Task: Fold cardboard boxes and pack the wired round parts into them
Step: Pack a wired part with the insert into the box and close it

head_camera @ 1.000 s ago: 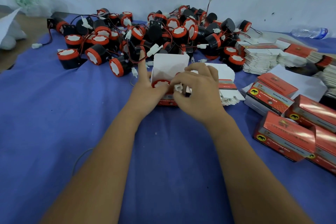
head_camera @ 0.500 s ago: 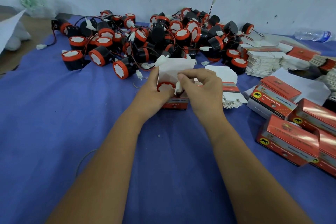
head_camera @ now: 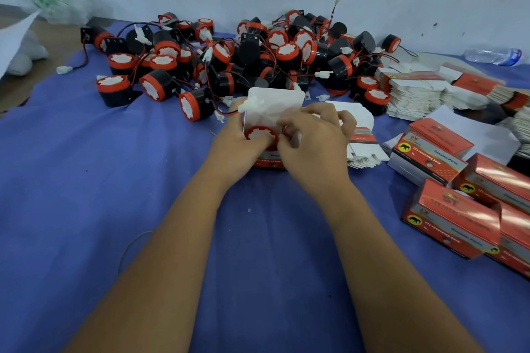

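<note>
both hands [head_camera: 275, 146] holding open box [head_camera: 268, 162], part [head_camera: 260, 132] inside

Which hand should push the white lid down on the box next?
Probably the right hand: its fingers curl at the open box's top, just under the raised white lid. The left hand grips the box's side, steadying it with the round part inside.

I'm looking at a blue cloth [head_camera: 86, 180] covering the surface. A heap of black-and-red round parts [head_camera: 243, 60] is lying on it along the far wall, wires tangling. Flat white box blanks [head_camera: 413, 94] are stacking up at far right, closed red boxes [head_camera: 464, 209] are sitting near right, and a plastic bottle [head_camera: 493, 55] is lying by the wall.
</note>
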{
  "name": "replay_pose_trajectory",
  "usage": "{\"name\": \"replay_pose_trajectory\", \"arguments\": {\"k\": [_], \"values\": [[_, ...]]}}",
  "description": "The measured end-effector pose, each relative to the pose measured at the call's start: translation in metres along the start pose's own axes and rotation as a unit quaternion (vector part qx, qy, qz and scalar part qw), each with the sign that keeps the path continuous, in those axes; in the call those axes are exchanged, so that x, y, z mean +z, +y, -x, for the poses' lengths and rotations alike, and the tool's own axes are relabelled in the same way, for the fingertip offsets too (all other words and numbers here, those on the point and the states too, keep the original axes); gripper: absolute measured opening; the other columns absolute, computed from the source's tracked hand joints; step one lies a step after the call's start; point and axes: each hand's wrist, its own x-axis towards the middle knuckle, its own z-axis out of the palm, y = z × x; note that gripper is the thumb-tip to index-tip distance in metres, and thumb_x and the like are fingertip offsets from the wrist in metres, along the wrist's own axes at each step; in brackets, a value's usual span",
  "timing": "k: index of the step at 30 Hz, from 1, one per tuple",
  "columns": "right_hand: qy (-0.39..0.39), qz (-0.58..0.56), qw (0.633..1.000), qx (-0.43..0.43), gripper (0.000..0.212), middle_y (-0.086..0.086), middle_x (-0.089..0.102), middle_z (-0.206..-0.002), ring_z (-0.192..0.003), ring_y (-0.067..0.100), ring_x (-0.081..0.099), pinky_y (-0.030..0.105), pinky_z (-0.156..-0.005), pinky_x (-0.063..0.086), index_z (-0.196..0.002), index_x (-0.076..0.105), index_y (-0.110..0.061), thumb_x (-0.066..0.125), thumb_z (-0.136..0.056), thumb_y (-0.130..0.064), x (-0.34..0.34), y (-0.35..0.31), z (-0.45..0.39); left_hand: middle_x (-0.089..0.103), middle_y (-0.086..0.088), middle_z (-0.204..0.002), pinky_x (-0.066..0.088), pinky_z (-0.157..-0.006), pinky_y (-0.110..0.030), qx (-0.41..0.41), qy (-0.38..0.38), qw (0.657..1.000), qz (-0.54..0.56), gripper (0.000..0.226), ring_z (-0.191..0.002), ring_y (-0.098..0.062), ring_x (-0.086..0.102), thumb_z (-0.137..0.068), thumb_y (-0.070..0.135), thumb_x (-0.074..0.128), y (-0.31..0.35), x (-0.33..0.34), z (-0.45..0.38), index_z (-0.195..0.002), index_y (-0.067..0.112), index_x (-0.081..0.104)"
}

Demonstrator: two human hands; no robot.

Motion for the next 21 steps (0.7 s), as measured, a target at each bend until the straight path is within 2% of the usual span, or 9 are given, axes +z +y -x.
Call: {"name": "replay_pose_trajectory", "arguments": {"k": [4,6,8,10,12,14,17,19,21], "values": [[0.021,0.026,0.999,-0.013,0.008,-0.001,0.063,-0.1,-0.105,0.023,0.053,0.033,-0.097,0.021,-0.075,0.075,-0.016,0.068,-0.077,-0.019,0.0,0.004,0.002,0.068,0.012,-0.113,0.055,-0.094,-0.04,0.031,0.026,0.999,0.031,0.061,-0.106,-0.008,0.065,-0.085,0.009,0.064,0.001,0.001,0.002,-0.136,0.031,0.04],[0.019,-0.005,1.0,-0.019,0.007,0.0,0.064,-0.1,-0.104,0.025,0.055,0.032,-0.095,0.026,-0.077,0.076,-0.015,0.07,-0.077,-0.017,0.001,0.005,0.002,0.068,0.012,-0.114,0.055,-0.092,-0.037,0.045,0.036,0.997,0.052,0.069,-0.106,-0.008,0.065,-0.085,0.005,0.066,0.002,0.001,0.003,-0.14,0.031,0.034],[0.008,-0.061,0.998,-0.027,0.009,0.001,0.067,-0.094,-0.1,0.026,0.056,0.034,-0.092,0.035,-0.08,0.078,-0.012,0.071,-0.075,-0.012,0.003,0.006,0.002,0.069,0.002,-0.118,0.056,-0.091,-0.036,0.054,0.049,0.988,0.135,0.073,-0.109,-0.015,0.066,-0.086,0.004,0.065,0.007,-0.002,0.003,-0.139,0.04,0.029],[0.0,-0.106,0.994,-0.035,0.01,0.003,0.067,-0.091,-0.095,0.027,0.056,0.034,-0.086,0.043,-0.082,0.078,-0.009,0.07,-0.075,-0.008,0.005,0.006,0.002,0.066,-0.01,-0.124,0.056,-0.088,-0.038,0.036,0.085,0.948,0.305,0.068,-0.113,-0.025,0.066,-0.089,0.011,0.054,0.013,-0.01,0.002,-0.138,0.048,0.026],[-0.009,-0.132,0.99,-0.041,0.012,0.003,0.068,-0.094,-0.095,0.024,0.055,0.027,-0.084,0.044,-0.085,0.078,-0.008,0.07,-0.077,-0.004,0.006,0.005,0.003,0.059,-0.013,-0.133,0.055,-0.086,-0.041,0.006,0.103,0.903,0.417,0.068,-0.114,-0.029,0.065,-0.092,0.014,0.041,0.013,-0.021,0.001,-0.146,0.05,0.022],[-0.03,-0.141,0.988,-0.049,0.022,-0.001,0.068,-0.103,-0.099,0.019,0.055,0.023,-0.087,0.043,-0.101,0.076,-0.011,0.069,-0.081,-0.007,0.007,0.004,0.005,0.058,-0.008,-0.132,0.057,-0.083,-0.039,-0.016,0.089,0.916,0.39,0.07,-0.112,-0.025,0.066,-0.095,0.004,0.034,0.008,-0.025,-0.001,-0.149,0.048,0.021],[-0.11,-0.251,0.961,0.028,0.042,-0.014,0.063,-0.119,-0.111,0.005,0.057,0.022,-0.094,0.045,-0.134,0.054,-0.031,0.056,-0.093,-0.02,0.005,0.0,0.01,0.069,-0.004,-0.122,0.057,-0.088,-0.038,-0.043,-0.024,0.96,0.275,0.057,-0.109,-0.024,0.068,-0.1,0.0,0.035,0.008,-0.015,-0.002,-0.147,0.032,0.036],[-0.108,-0.334,0.93,0.113,0.039,-0.014,0.064,-0.121,-0.113,-0.001,0.058,0.024,-0.097,0.046,-0.133,0.05,-0.037,0.047,-0.099,-0.019,0.005,0.0,0.009,0.069,-0.008,-0.121,0.053,-0.097,-0.042,-0.056,-0.055,0.972,0.221,0.043,-0.112,-0.026,0.066,-0.103,0.004,0.036,0.009,-0.01,-0.001,-0.14,0.02,0.048],[-0.078,-0.367,0.913,0.158,0.035,-0.009,0.067,-0.112,-0.107,0.001,0.062,0.025,-0.095,0.048,-0.128,0.054,-0.026,0.044,-0.1,-0.007,0.005,0.004,0.006,0.069,-0.009,-0.118,0.054,-0.094,-0.038,-0.06,-0.032,0.98,0.187,0.038,-0.109,-0.026,0.066,-0.103,0.005,0.042,0.007,-0.01,0.0,-0.137,0.019,0.051]]}}
